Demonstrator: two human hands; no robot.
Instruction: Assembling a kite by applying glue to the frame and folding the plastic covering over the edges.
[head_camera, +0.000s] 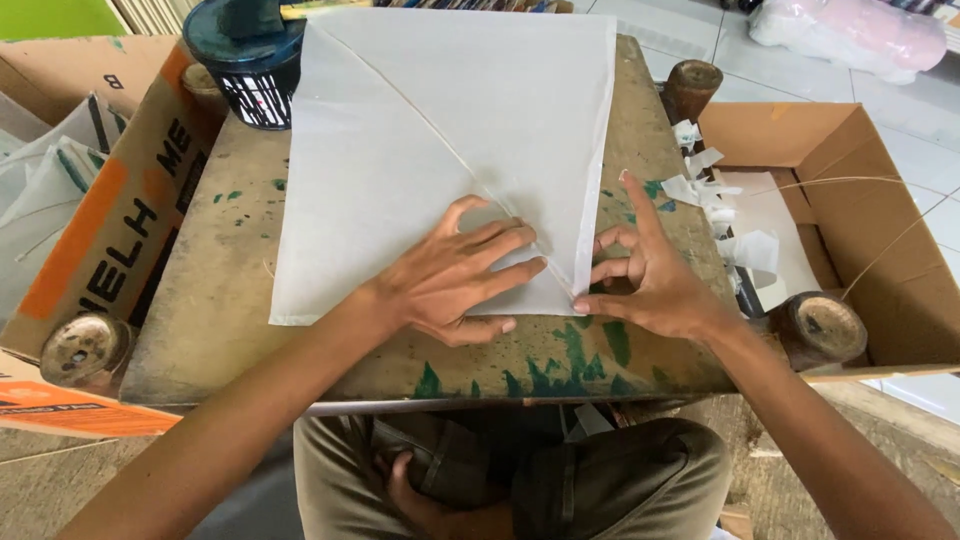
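Note:
A square sheet of thin white paper (400, 140) with a thin stick running diagonally under it lies on a worn wooden board (210, 300) stained with green paint. My left hand (455, 280) presses flat on the sheet's near corner, fingers spread along the stick. My right hand (645, 275) rests at the sheet's near right edge, thumb and fingertips pinching the folded edge at the corner, index finger raised.
A dark teal pot on a black ribbed holder (248, 60) stands at the board's far left. An open cardboard box (860, 210) with paper scraps and thin sticks sits right. Torn white strips (705, 190) hang on the board's right edge. A printed carton (110, 230) stands left.

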